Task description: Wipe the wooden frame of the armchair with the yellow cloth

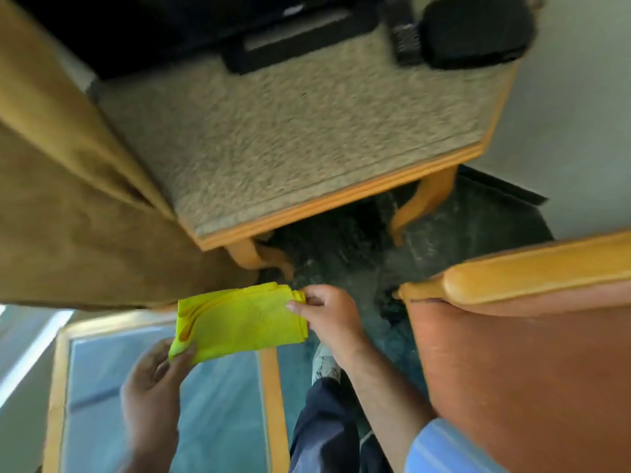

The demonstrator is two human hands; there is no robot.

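Head view shows the left hand (153, 380) and right hand (329, 315) pinching opposite edges of the folded yellow cloth (239, 324) at lower centre, well apart from the armchair's wooden frame (532, 273) at right, so the loose folds could slip open before wiping starts.

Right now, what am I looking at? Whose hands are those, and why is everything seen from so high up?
There is one picture, taken by a camera worn on a person's head, looking down. That is why you see their own two hands and a leg with a shoe below. The left hand and the right hand hold a folded yellow cloth by opposite ends. The fingers of the left hand pinch one corner. On the right is an armchair with orange padding and a wooden frame; the cloth is not touching it yet. Ahead stands a speckled-top table with blurry dark things on it. Below the hands is a glass-topped table.
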